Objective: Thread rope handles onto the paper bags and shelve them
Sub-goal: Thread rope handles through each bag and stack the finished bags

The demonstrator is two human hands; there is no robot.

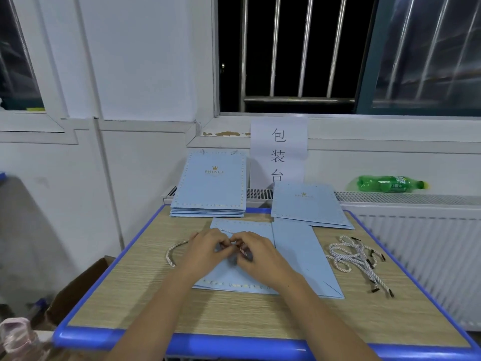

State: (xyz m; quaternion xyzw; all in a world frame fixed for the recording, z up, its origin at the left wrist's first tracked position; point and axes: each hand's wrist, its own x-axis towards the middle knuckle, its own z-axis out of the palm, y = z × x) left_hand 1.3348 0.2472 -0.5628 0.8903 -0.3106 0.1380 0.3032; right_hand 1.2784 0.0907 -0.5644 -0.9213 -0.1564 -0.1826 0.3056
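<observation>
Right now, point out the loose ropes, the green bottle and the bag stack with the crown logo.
loose ropes (356,257), head view, on the tangled middle of the pile.
green bottle (385,184), head view, on its body.
bag stack (210,183), head view, on the top bag's face.

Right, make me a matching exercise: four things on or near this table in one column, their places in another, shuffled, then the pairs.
Things:
1. green bottle
2. loose ropes
3. stack of bags
4. flat bag

Places:
A. far left of the table, leaning against the wall
B. under both hands, middle of the table
C. lying on the radiator top
D. right side of the table, in a tangle

Pairs: 1-C, 2-D, 3-A, 4-B
</observation>
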